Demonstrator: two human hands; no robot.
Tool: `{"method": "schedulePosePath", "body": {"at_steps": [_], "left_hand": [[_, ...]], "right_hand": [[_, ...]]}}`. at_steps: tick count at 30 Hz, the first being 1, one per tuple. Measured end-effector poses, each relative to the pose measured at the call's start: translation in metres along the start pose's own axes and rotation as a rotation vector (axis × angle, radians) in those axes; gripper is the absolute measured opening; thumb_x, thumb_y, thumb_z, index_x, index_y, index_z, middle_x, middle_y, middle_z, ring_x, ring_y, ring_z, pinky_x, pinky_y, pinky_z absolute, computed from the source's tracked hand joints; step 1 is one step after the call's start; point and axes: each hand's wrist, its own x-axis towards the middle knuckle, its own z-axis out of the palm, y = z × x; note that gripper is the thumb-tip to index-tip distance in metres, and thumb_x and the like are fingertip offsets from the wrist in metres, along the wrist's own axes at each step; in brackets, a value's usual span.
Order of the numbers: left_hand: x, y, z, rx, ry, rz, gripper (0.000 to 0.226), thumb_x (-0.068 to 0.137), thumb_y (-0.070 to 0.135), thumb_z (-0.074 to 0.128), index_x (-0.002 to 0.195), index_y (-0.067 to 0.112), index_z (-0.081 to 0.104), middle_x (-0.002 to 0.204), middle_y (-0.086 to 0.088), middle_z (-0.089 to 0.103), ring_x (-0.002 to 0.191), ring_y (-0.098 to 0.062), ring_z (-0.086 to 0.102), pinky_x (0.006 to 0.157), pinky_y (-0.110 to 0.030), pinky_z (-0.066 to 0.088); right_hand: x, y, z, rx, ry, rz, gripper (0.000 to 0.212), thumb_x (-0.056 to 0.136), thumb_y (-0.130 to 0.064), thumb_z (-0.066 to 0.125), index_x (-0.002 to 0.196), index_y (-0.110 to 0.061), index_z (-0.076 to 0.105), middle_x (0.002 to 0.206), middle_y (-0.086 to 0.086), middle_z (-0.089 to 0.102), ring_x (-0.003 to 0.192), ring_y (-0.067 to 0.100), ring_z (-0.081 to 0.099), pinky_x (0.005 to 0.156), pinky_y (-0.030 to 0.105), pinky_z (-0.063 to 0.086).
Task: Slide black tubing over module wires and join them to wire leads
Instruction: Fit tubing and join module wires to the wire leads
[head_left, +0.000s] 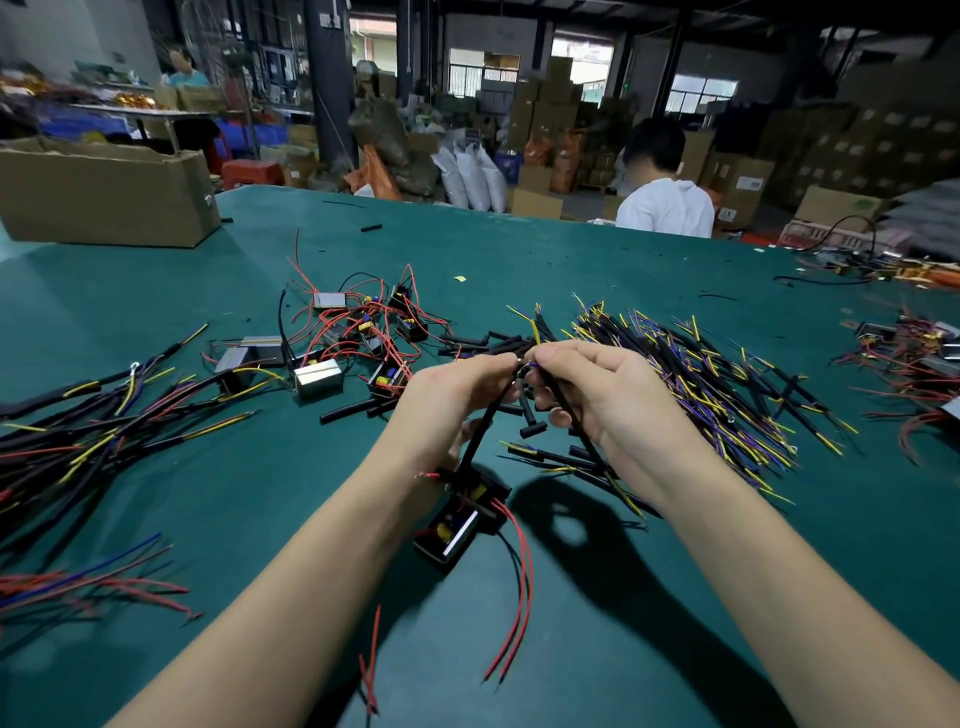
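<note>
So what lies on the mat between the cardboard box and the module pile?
Head view: bare green mat between cardboard box and module pile, crossed only by stray red wire ends.

Factory warehouse: stacked cartons (545, 98), wire-strewn worktable (623, 270).

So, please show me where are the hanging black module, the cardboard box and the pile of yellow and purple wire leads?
black module (460, 530): head view, on its open face below the hands.
cardboard box (104, 195): head view, on its front wall, far left of the table.
wire leads (717, 379): head view, middle of the pile.
</note>
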Motion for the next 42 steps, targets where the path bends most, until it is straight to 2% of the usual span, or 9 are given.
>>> {"method": "schedulePosePath", "body": {"at_steps": [4, 8, 12, 15, 21, 27, 33, 38, 42], "left_hand": [[-0.005, -0.008, -0.014, 0.084, 0.019, 0.158, 0.016, 0.078, 0.034, 0.067, 0.070, 0.025, 0.077, 0.078, 0.005, 0.072, 0.078, -0.007, 0.061, 0.076, -0.029, 0.041], [-0.008, 0.001, -0.023, 0.329, -0.064, 0.310, 0.021, 0.089, 0.025, 0.063, 0.074, 0.012, 0.070, 0.071, 0.002, 0.064, 0.065, -0.003, 0.050, 0.064, -0.015, 0.038], [-0.014, 0.006, -0.027, 0.466, -0.088, 0.390, 0.016, 0.089, 0.020, 0.061, 0.077, 0.010, 0.065, 0.071, 0.002, 0.059, 0.065, -0.007, 0.047, 0.064, -0.020, 0.039], [-0.015, 0.006, -0.023, 0.431, -0.103, 0.418, 0.014, 0.087, 0.023, 0.065, 0.079, 0.012, 0.063, 0.076, -0.001, 0.063, 0.068, -0.008, 0.051, 0.068, -0.021, 0.042], [-0.013, 0.004, -0.023, 0.427, -0.053, 0.493, 0.010, 0.085, 0.017, 0.070, 0.078, 0.014, 0.062, 0.086, -0.016, 0.071, 0.076, -0.029, 0.063, 0.083, -0.044, 0.050], [-0.014, 0.007, -0.027, 0.464, 0.016, 0.540, 0.008, 0.086, 0.018, 0.069, 0.078, 0.018, 0.067, 0.078, 0.000, 0.071, 0.074, -0.009, 0.063, 0.084, -0.045, 0.052], [-0.016, 0.016, -0.038, 0.592, 0.081, 0.599, 0.007, 0.087, 0.007, 0.065, 0.081, 0.010, 0.066, 0.077, -0.007, 0.068, 0.070, -0.012, 0.060, 0.074, -0.032, 0.050], [-0.014, 0.025, -0.054, 0.538, 0.139, 0.528, 0.006, 0.088, 0.013, 0.065, 0.083, 0.013, 0.068, 0.074, -0.002, 0.069, 0.063, -0.002, 0.058, 0.063, -0.014, 0.045], [-0.015, 0.023, -0.074, 0.718, -0.080, 0.169, 0.014, 0.088, 0.022, 0.064, 0.092, 0.010, 0.070, 0.073, 0.003, 0.072, 0.057, 0.002, 0.059, 0.052, -0.012, 0.040]], "right_hand": [[0.000, -0.001, -0.002, -0.199, 0.014, -0.116, 0.018, 0.092, -0.007, 0.057, 0.077, -0.013, 0.065, 0.058, -0.009, 0.063, 0.054, 0.005, 0.052, 0.048, 0.015, 0.037], [0.000, -0.003, -0.006, -0.396, 0.033, -0.241, 0.015, 0.091, -0.008, 0.060, 0.079, -0.015, 0.066, 0.068, -0.006, 0.066, 0.065, 0.005, 0.057, 0.066, 0.021, 0.049], [-0.001, -0.004, -0.007, -0.441, 0.015, -0.248, 0.012, 0.090, -0.009, 0.061, 0.080, -0.012, 0.068, 0.069, -0.005, 0.064, 0.065, 0.006, 0.055, 0.068, 0.029, 0.051], [-0.002, -0.005, -0.007, -0.440, -0.010, -0.247, 0.014, 0.090, -0.010, 0.061, 0.078, -0.013, 0.068, 0.070, -0.003, 0.064, 0.064, 0.005, 0.054, 0.062, 0.024, 0.050], [-0.002, -0.005, -0.008, -0.429, -0.042, -0.249, 0.012, 0.089, -0.012, 0.063, 0.079, -0.013, 0.069, 0.072, 0.004, 0.063, 0.066, 0.009, 0.053, 0.060, 0.024, 0.050], [-0.003, -0.008, -0.011, -0.471, -0.059, -0.240, 0.012, 0.089, -0.016, 0.064, 0.078, -0.017, 0.068, 0.072, 0.001, 0.061, 0.068, 0.008, 0.052, 0.070, 0.037, 0.051], [-0.002, -0.009, -0.016, -0.531, -0.053, -0.222, 0.016, 0.089, -0.012, 0.063, 0.074, -0.015, 0.064, 0.065, -0.005, 0.059, 0.060, 0.006, 0.049, 0.060, 0.018, 0.042], [-0.003, -0.009, -0.022, -0.369, -0.057, -0.168, 0.020, 0.090, -0.009, 0.061, 0.073, -0.017, 0.065, 0.059, -0.011, 0.059, 0.053, -0.002, 0.051, 0.050, 0.006, 0.039], [-0.001, -0.005, -0.022, -0.393, -0.032, -0.131, 0.017, 0.090, -0.015, 0.062, 0.074, -0.017, 0.066, 0.062, -0.007, 0.058, 0.053, 0.002, 0.052, 0.053, 0.014, 0.039]]}}
